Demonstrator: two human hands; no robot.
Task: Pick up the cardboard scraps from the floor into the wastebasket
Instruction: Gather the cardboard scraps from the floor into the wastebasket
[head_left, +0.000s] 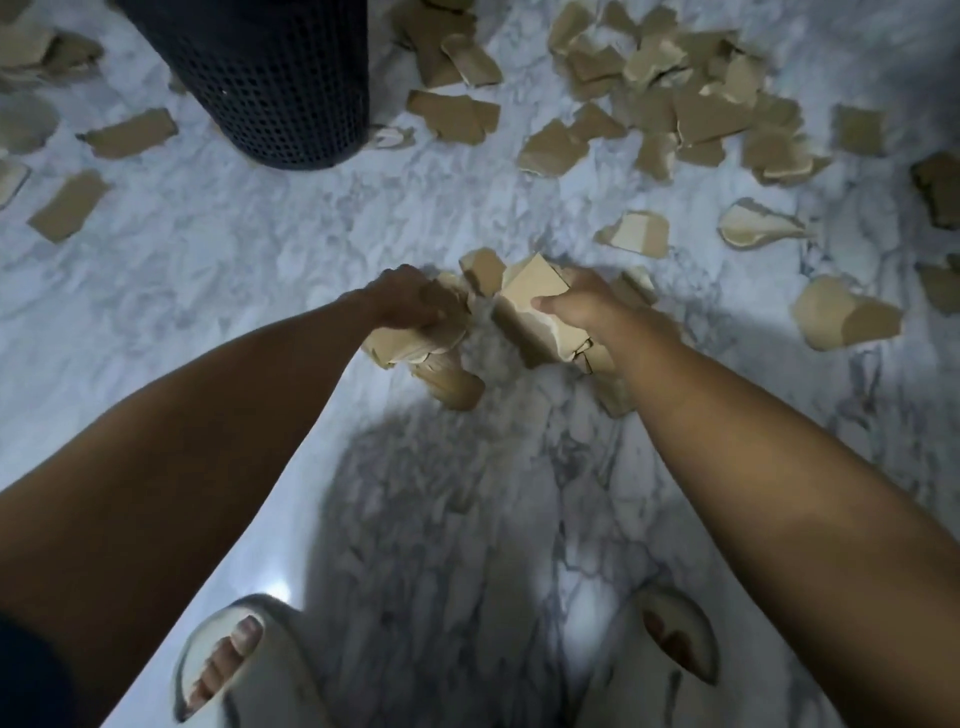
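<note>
White marble-patterned floor (218, 270) with grey veining fills the head view, under uneven light and a dark shadow near its lower middle. I note a dark mesh wastebasket (270, 78) standing upright on the floor at upper left, its rim out of view. Torn brown cardboard scraps (675, 93) lie scattered over the floor, densest in a heap at upper right, with single pieces left of the wastebasket and along the right edge.

My left hand (410, 304) is curled round a bundle of scraps (415, 348), fingers closed over the top of it. My right hand (582, 306) grips a second bundle (530, 306), thumb pressed on its near face. Both bundles sit low over the floor, close together, well short of the wastebasket. Whether they touch the floor, I cannot tell.

Two grey open-toed slippers (234, 660) show at the bottom edge. I find no readable print or labels on any scrap or on the wastebasket.
</note>
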